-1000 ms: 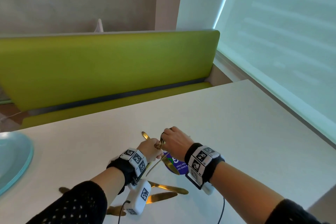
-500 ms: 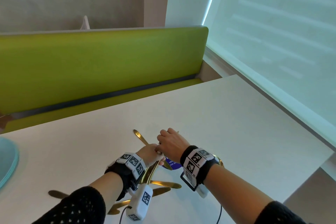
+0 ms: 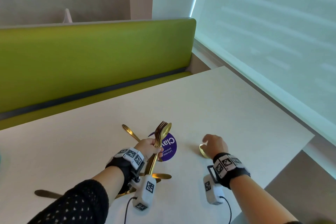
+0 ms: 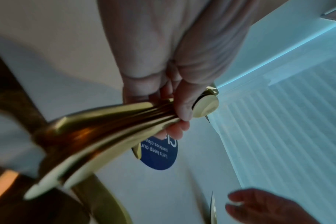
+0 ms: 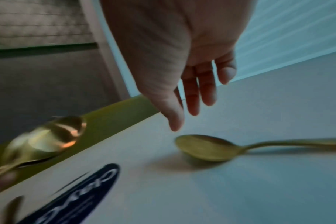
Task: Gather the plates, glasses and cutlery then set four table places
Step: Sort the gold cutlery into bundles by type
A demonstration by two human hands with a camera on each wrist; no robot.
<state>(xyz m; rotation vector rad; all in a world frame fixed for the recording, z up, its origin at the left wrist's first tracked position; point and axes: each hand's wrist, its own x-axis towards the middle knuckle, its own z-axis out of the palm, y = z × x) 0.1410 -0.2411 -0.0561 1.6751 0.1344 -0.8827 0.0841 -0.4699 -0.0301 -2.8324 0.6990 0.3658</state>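
Observation:
My left hand [image 3: 150,148] [image 4: 175,106] grips a bundle of gold cutlery [image 3: 160,136] [image 4: 98,131], forks and a spoon, heads pointing up and away. My right hand [image 3: 214,144] [image 5: 192,97] hovers open, fingers spread, just above a single gold spoon [image 3: 202,151] [image 5: 207,147] lying on the white table [image 3: 236,114]; it does not touch the spoon. More gold cutlery lies on the table: one handle [image 3: 130,132] left of the bundle, and several pieces [image 3: 161,176] under my left wrist.
A round purple sticker [image 3: 170,148] is on the table between my hands. A green bench [image 3: 91,56] runs along the table's far side. A window blind [image 3: 272,32] is on the right, and the table's right edge [image 3: 307,138] is close to my right hand.
My right hand has let go of the bundle and moved right, down over the lone spoon. The left hand has raised the bundle more upright.

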